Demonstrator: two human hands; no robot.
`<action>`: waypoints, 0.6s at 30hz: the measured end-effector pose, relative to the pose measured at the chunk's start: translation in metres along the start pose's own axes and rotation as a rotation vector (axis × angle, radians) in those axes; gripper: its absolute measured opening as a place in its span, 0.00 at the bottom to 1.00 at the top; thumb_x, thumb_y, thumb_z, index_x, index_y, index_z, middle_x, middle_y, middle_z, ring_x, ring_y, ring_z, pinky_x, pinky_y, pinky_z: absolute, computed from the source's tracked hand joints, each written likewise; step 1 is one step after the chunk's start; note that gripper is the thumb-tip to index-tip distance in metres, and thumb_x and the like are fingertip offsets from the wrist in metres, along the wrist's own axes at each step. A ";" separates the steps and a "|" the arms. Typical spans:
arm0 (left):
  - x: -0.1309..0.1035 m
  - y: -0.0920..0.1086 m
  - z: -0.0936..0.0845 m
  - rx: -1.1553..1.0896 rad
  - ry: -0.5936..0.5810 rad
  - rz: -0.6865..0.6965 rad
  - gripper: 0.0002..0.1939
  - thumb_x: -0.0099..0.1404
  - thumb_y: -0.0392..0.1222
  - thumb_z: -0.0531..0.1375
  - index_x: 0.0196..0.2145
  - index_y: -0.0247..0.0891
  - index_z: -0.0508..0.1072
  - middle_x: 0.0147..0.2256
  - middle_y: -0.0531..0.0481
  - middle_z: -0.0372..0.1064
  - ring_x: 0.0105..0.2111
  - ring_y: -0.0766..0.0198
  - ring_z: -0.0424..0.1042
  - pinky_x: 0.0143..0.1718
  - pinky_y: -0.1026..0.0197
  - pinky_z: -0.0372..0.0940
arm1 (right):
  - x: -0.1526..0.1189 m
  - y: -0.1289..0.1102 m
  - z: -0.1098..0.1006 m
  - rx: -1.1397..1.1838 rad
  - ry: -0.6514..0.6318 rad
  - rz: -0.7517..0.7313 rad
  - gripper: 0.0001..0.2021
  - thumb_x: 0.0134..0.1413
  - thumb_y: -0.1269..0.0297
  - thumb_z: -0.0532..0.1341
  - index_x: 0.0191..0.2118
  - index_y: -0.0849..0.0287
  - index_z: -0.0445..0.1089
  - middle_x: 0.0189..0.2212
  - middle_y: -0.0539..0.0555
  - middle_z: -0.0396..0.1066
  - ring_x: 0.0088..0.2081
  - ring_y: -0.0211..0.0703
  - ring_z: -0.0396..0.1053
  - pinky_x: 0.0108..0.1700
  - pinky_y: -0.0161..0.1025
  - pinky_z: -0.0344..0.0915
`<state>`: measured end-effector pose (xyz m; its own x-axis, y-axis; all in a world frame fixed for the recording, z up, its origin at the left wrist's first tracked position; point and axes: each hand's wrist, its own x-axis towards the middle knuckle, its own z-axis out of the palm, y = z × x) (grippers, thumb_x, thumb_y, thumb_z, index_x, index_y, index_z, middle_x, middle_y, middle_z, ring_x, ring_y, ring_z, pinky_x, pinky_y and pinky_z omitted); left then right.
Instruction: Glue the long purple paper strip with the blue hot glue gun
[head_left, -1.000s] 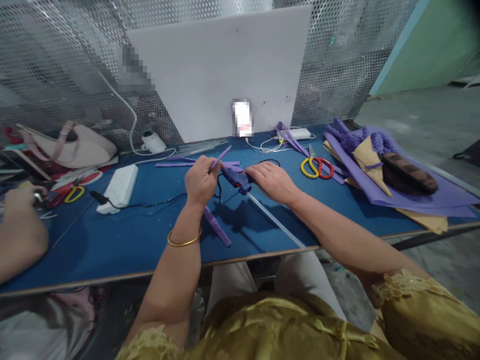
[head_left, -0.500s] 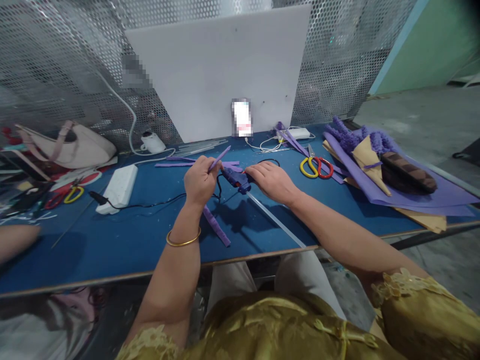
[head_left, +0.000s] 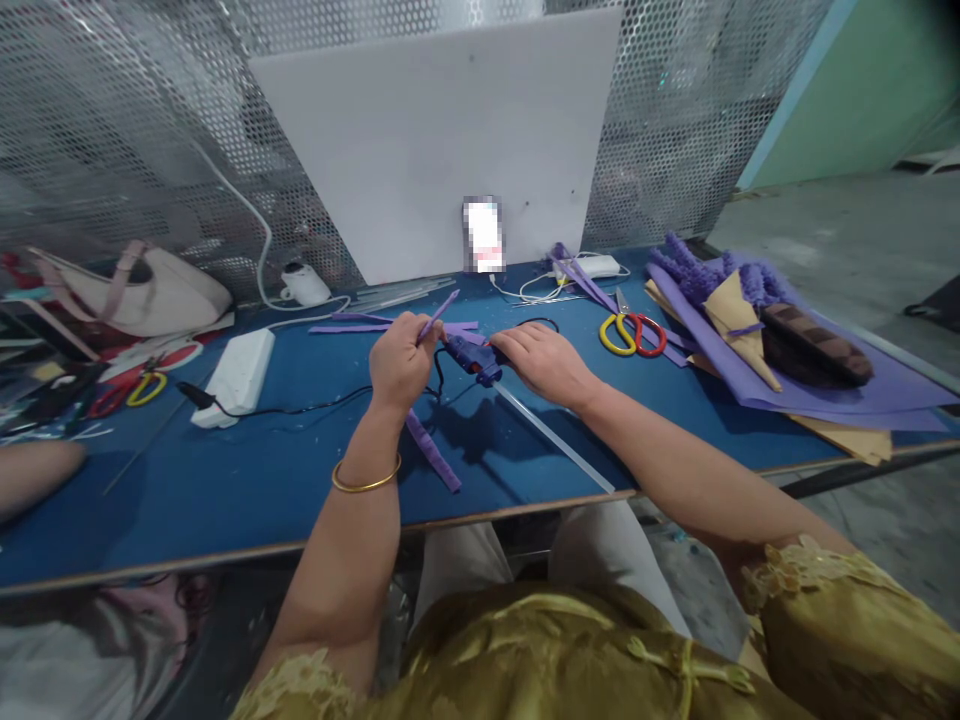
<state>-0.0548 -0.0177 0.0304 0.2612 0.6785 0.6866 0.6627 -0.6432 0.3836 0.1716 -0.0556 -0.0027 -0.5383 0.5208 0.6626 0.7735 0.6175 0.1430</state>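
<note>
My left hand [head_left: 402, 365] is closed around a narrow purple strip [head_left: 441, 312], which pokes out above the thumb. Beneath that wrist lies another stretch of purple strip [head_left: 433, 452]; whether it is the same piece is hidden. My right hand [head_left: 544, 362] grips a blue glue gun [head_left: 474, 358] by its handle, most of which the fingers cover. The nozzle end points left and meets my left hand near the strip; exact contact cannot be made out. A long translucent glue stick [head_left: 555, 436] sticks out of the gun's back toward the table edge.
Scissors with yellow and red handles [head_left: 632, 335] lie right of my hands. Purple paper [head_left: 810, 400] and a brown pouch [head_left: 817, 345] are farther right. On the left sit a white power strip [head_left: 235, 377], a handbag [head_left: 139, 290] and another person's arm [head_left: 37, 478]. A phone [head_left: 484, 235] leans on a white board.
Both my hands and the glue gun stay almost still. The strip's tip has shifted very slightly left, and the other person's arm has edged a little right.
</note>
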 end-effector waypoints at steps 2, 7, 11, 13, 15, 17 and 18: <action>0.000 0.000 0.000 -0.005 -0.003 -0.007 0.18 0.72 0.50 0.52 0.29 0.41 0.73 0.28 0.51 0.64 0.29 0.62 0.64 0.33 0.60 0.54 | 0.000 0.000 0.000 0.000 -0.008 0.003 0.14 0.68 0.69 0.49 0.51 0.64 0.68 0.43 0.60 0.74 0.42 0.47 0.67 0.47 0.43 0.61; 0.001 -0.001 0.000 -0.088 0.016 -0.059 0.16 0.71 0.49 0.53 0.31 0.41 0.75 0.29 0.52 0.65 0.30 0.62 0.65 0.33 0.60 0.56 | -0.001 0.002 -0.002 0.035 -0.015 0.031 0.15 0.68 0.68 0.48 0.52 0.65 0.67 0.46 0.63 0.74 0.43 0.48 0.67 0.49 0.45 0.61; 0.002 -0.002 0.001 -0.109 0.026 -0.082 0.08 0.65 0.46 0.60 0.32 0.42 0.75 0.29 0.52 0.66 0.30 0.62 0.64 0.33 0.60 0.57 | -0.001 0.004 -0.002 0.041 -0.015 0.043 0.15 0.68 0.69 0.48 0.53 0.65 0.67 0.46 0.63 0.74 0.44 0.49 0.68 0.49 0.45 0.61; 0.003 -0.002 0.001 -0.112 0.027 -0.105 0.05 0.63 0.43 0.62 0.32 0.42 0.75 0.29 0.52 0.67 0.30 0.62 0.65 0.33 0.60 0.57 | -0.001 0.004 -0.003 0.041 -0.017 0.040 0.15 0.68 0.68 0.48 0.52 0.65 0.67 0.46 0.63 0.74 0.43 0.49 0.68 0.49 0.45 0.61; 0.003 -0.002 0.002 -0.123 0.021 -0.128 0.03 0.61 0.42 0.62 0.31 0.42 0.75 0.29 0.53 0.68 0.30 0.62 0.65 0.33 0.60 0.58 | -0.001 0.004 -0.003 0.048 -0.018 0.033 0.15 0.69 0.67 0.48 0.52 0.64 0.68 0.46 0.63 0.74 0.43 0.49 0.68 0.49 0.46 0.61; 0.003 -0.002 0.002 -0.127 0.005 -0.141 0.03 0.61 0.41 0.62 0.30 0.41 0.74 0.28 0.53 0.67 0.30 0.62 0.65 0.32 0.60 0.57 | 0.000 0.003 -0.003 0.050 -0.018 0.022 0.15 0.69 0.67 0.48 0.51 0.65 0.68 0.45 0.63 0.74 0.43 0.49 0.68 0.49 0.46 0.61; 0.003 -0.002 0.002 -0.131 -0.007 -0.145 0.03 0.60 0.41 0.62 0.30 0.41 0.74 0.28 0.53 0.67 0.29 0.62 0.64 0.32 0.60 0.57 | 0.000 0.003 -0.003 0.046 -0.018 0.017 0.15 0.69 0.66 0.48 0.51 0.65 0.68 0.45 0.63 0.74 0.43 0.49 0.68 0.48 0.45 0.61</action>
<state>-0.0544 -0.0135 0.0309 0.1744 0.7695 0.6144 0.5970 -0.5788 0.5555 0.1754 -0.0556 0.0001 -0.5315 0.5415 0.6514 0.7665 0.6348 0.0977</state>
